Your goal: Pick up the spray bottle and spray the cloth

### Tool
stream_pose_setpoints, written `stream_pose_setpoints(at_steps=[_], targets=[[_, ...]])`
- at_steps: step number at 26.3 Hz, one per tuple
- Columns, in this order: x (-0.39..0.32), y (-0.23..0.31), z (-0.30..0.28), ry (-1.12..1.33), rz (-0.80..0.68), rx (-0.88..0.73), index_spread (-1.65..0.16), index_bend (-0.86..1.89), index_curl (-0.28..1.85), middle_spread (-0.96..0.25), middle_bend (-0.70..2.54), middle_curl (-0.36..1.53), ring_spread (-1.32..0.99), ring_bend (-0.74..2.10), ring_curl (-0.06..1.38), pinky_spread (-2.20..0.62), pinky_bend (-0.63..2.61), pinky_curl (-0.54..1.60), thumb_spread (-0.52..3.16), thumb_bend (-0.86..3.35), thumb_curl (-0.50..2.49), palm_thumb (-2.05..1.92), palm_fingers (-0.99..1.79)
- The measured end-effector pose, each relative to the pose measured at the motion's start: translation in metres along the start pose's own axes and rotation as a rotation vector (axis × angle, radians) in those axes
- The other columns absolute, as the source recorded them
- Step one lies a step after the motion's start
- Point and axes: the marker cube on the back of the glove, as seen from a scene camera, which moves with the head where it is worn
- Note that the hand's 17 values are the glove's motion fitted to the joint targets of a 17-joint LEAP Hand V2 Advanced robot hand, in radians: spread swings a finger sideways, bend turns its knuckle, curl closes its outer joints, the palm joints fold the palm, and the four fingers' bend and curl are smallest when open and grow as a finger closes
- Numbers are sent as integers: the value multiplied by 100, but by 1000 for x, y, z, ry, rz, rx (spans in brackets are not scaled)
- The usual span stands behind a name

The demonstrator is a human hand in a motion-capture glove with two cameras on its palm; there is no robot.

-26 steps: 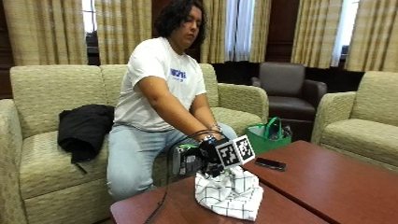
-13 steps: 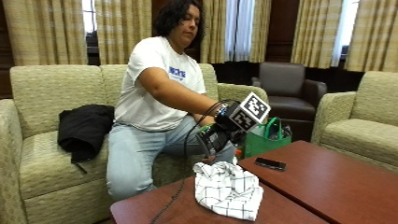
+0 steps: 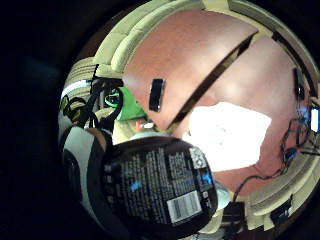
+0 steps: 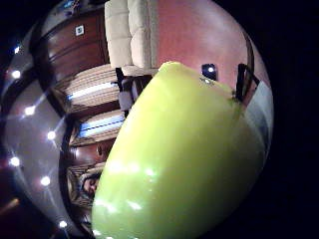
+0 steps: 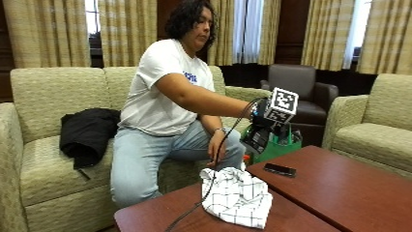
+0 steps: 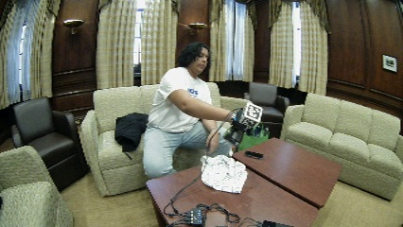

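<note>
The spray bottle (image 5: 259, 138) is mostly hidden behind the gloved right hand (image 5: 265, 121) in the outside view, so its nozzle and trigger cannot be made out there, nor can the grip on it. In the little finger side palm view the bottle's dark label (image 3: 160, 187) is too blurred to read, and its lower part is cut off by the picture's edge. In the thumb side palm view the bottle's green body (image 4: 184, 159) fills most of the picture and hides the cloth. The small dark object (image 5: 280, 169) on the table (image 5: 347, 193) is too small to identify.
</note>
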Motion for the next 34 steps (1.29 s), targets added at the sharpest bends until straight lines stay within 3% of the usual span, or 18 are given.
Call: stream_pose_setpoints(at_steps=[6, 14, 20, 25, 30, 34], targets=[[-16, -50, 40, -151, -89, 129, -22, 42, 60, -16, 72, 55, -18, 65, 48, -26, 37, 37, 32, -3, 85, 92, 136], [15, -102, 80, -354, -94, 436, -22, 42, 61, -16, 72, 55, -18, 65, 48, -25, 37, 37, 33, -3, 85, 92, 136], [47, -115, 110, -326, -57, 555, -22, 42, 61, -16, 71, 55, -18, 65, 48, -25, 37, 37, 33, -3, 85, 92, 136], [59, -105, 139, -355, -106, 486, -22, 41, 61, -16, 71, 55, -18, 64, 48, -25, 37, 37, 33, -3, 85, 92, 136], [69, -113, 140, -389, -122, 689, -22, 41, 61, -16, 71, 55, -18, 64, 48, -26, 38, 38, 32, -3, 85, 92, 137], [72, -111, 142, -391, -140, 737, -22, 42, 61, -16, 71, 55, -18, 63, 48, -27, 38, 38, 31, -3, 85, 92, 138]])
